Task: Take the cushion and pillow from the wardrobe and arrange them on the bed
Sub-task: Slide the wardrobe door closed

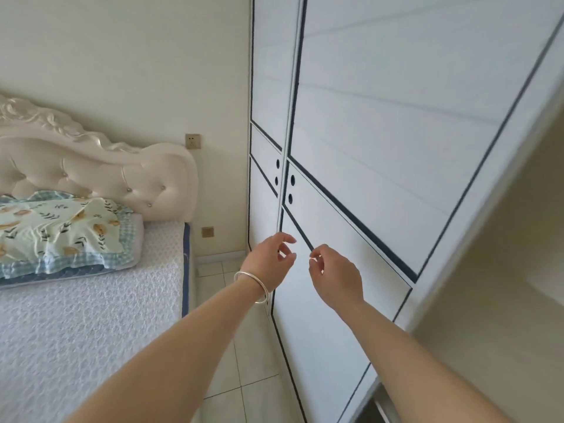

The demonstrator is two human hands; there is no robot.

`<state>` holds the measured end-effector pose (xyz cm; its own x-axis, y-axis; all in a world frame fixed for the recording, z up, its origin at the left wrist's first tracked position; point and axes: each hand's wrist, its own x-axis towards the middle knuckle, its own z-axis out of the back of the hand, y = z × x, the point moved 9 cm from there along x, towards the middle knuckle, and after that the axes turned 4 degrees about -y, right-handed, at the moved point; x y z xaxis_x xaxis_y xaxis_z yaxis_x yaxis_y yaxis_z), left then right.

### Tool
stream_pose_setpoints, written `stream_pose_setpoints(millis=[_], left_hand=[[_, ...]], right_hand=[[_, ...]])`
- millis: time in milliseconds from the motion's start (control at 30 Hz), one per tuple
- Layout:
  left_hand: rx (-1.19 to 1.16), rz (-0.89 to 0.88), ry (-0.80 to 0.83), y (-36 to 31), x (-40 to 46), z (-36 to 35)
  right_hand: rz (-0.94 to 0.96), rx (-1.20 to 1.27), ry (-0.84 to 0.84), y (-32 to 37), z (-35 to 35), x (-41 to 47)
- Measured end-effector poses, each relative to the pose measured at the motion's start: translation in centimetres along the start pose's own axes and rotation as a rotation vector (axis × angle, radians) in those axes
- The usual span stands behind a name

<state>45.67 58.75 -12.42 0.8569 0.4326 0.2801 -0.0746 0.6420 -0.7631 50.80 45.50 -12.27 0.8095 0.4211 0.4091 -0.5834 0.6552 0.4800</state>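
A white wardrobe (381, 154) with dark blue trim fills the right side, its two near doors shut, with round finger holes at the seam. My left hand (270, 254), with a silver bangle on the wrist, and my right hand (334, 273) are both raised in front of the door seam below the holes, fingers loosely curled and holding nothing. The bed (91, 315) with a white textured cover lies at the left. A floral pillow (61, 233) with a blue checked border rests at its head. No cushion is visible.
A cream tufted headboard (100, 166) stands against the back wall with two wall sockets (193, 141) beside it. A narrow tiled floor strip (241, 346) runs between bed and wardrobe. An open wardrobe section (503, 285) shows at the far right.
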Motion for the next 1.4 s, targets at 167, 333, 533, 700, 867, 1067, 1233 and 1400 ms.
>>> stream_pose_setpoints(millis=[167, 333, 533, 700, 867, 1067, 1233, 1400], left_hand=[[-0.045, 0.002, 0.035, -4.2, -4.9, -2.4], [-0.051, -0.014, 0.049, -8.2, -7.9, -3.7], [-0.114, -0.081, 0.081, -13.4, -9.0, -5.4], [-0.093, -0.162, 0.118, -16.7, -8.3, -7.0], [0.05, -0.278, 0.145, -18.2, -7.0, -8.2], [0.23, -0.392, 0.137, -19.0, -5.2, -9.1], [0.299, -0.445, 0.165, -19.7, -4.3, -10.0], [0.33, -0.442, 0.167, -20.9, -3.8, -10.2]], right_hand=[[0.033, -0.051, 0.017, -1.3, 5.0, -5.9], [0.094, -0.072, -0.059, -1.1, 10.7, -9.8], [-0.057, -0.066, -0.282, -2.9, 16.9, -10.9], [-0.353, 0.033, -0.376, -5.9, 20.0, -10.2], [-0.44, 0.077, -0.312, -6.3, 19.7, -7.9], [-0.49, 0.08, -0.347, -6.4, 19.3, -6.3], [-0.533, 0.061, -0.501, -6.4, 21.0, -5.1], [-0.529, 0.058, -0.437, -6.4, 21.5, -2.6]])
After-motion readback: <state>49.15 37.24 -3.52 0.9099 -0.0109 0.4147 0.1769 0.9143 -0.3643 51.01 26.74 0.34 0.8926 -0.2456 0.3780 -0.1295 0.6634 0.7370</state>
